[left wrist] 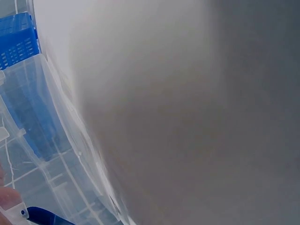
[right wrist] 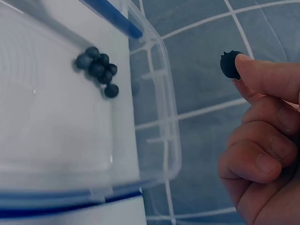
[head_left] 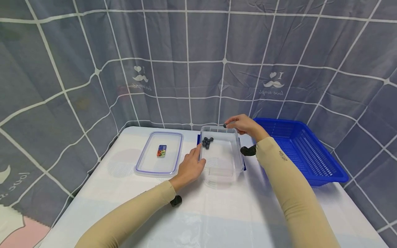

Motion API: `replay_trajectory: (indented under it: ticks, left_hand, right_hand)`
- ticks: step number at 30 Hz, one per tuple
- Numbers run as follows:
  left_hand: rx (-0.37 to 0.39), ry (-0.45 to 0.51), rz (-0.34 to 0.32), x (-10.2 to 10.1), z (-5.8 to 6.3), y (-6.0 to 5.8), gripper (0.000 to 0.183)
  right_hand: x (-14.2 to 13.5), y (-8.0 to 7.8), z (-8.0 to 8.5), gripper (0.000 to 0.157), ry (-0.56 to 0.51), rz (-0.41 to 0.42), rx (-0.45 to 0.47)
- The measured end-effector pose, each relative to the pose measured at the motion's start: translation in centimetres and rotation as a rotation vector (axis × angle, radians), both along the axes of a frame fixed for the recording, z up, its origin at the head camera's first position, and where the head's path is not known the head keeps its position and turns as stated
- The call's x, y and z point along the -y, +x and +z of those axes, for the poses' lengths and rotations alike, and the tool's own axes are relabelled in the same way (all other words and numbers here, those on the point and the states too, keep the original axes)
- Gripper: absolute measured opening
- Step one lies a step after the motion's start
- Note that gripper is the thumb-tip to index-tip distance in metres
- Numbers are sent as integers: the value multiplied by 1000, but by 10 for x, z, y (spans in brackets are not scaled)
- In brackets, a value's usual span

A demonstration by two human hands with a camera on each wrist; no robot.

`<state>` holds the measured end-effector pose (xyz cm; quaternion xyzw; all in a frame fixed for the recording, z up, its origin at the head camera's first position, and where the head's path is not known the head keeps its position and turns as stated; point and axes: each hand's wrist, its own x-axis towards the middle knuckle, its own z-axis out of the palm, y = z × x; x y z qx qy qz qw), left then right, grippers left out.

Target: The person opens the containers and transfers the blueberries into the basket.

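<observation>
The clear container [head_left: 224, 148] sits on the white table [head_left: 198, 213]; a small cluster of dark berries [right wrist: 96, 69] lies on its floor, toward its far left corner; the right hand [head_left: 243, 124] is at the container's far rim, pinching a single berry [right wrist: 228, 64] between thumb and forefinger, its other fingers curled in; the left hand [head_left: 190, 163] is at the container's left wall with its fingers extended, gripping nothing that shows, and its fingertips hide a little of that wall.

Left of the container lies a flat, clear lid [head_left: 149, 151] with a blue-edged border and a small colourful label [head_left: 161, 151]; right of the container stands a blue basket [head_left: 297, 148], its near left part hidden by the right sleeve [head_left: 288, 179]; between container and basket shows a black wrist fitting [head_left: 248, 151], while another black fitting [head_left: 176, 200] sits under the left cuff, nearer the wearer than the container; blue clasps [head_left: 244, 163] show along the container's sides; behind it hangs a grey curtain [head_left: 204, 79] with white grid lines; in the left wrist view a pale blur blocks most of the scene.
</observation>
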<state>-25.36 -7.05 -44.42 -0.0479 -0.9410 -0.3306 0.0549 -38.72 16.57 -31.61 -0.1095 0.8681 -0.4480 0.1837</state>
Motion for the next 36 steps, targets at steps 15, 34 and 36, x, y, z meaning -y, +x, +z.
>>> replay_trajectory:
  ticks: [15,34,36]
  left_hand:
    - [9,1,-1,0,1,2,69]
    - [18,7,7,-1,3,2,68]
    - [18,8,5,-1,3,1,68]
  right_hand:
    - [-68,5,-3,44,23,-52,6]
    - [-152,16,-22,53,65,-118,51]
    - [-159,16,-28,54,64,-126,65]
